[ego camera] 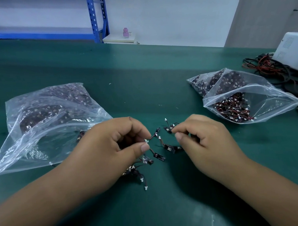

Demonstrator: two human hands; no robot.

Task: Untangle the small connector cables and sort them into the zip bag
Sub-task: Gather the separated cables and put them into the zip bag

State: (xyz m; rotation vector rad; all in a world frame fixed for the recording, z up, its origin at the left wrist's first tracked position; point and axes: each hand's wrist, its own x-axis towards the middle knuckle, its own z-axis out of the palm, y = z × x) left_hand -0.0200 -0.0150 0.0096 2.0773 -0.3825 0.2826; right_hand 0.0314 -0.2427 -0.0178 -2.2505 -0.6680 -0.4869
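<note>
A tangle of small connector cables (162,146), thin dark wires with white plugs and little black boards, hangs between my two hands above the green table. My left hand (115,146) pinches one end of the tangle between thumb and forefinger, and more cables (138,169) trail below it. My right hand (200,137) pinches the other end near a black board. An open zip bag (263,106) with sorted cables lies to the right. A larger clear zip bag (42,122) holding many cables lies to the left.
The green table mat (141,77) stretches back to a far edge. A white device (294,51) with black and red wires (266,66) sits at the right rear. Blue shelving (94,16) stands beyond the table.
</note>
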